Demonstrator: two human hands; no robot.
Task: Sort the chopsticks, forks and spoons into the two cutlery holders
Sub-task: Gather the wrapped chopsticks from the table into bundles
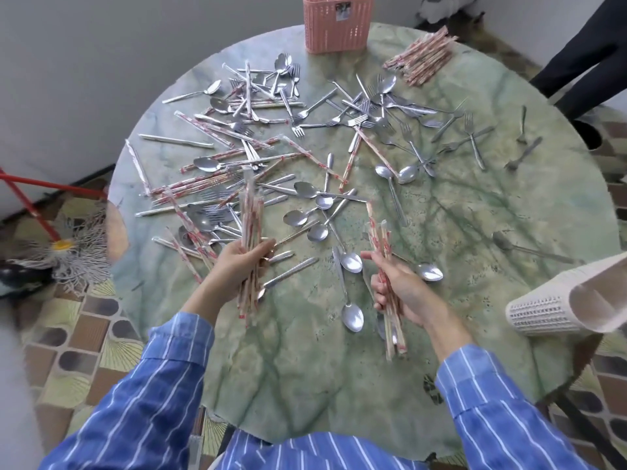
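Wrapped chopsticks, forks and spoons lie scattered over a round green marble table. My left hand grips a thick bundle of wrapped chopsticks held upright over the table's near left. My right hand grips a smaller bundle of wrapped chopsticks, its ends sticking out above and below the fist. A pink cutlery holder stands at the far edge. A white cutlery holder lies on its side at the right edge. A sorted pile of wrapped chopsticks lies at the far right.
Spoons lie between my hands; forks cluster in the far middle. A mop with a red handle lies on the tiled floor to the left. A person's dark trouser legs stand at the far right.
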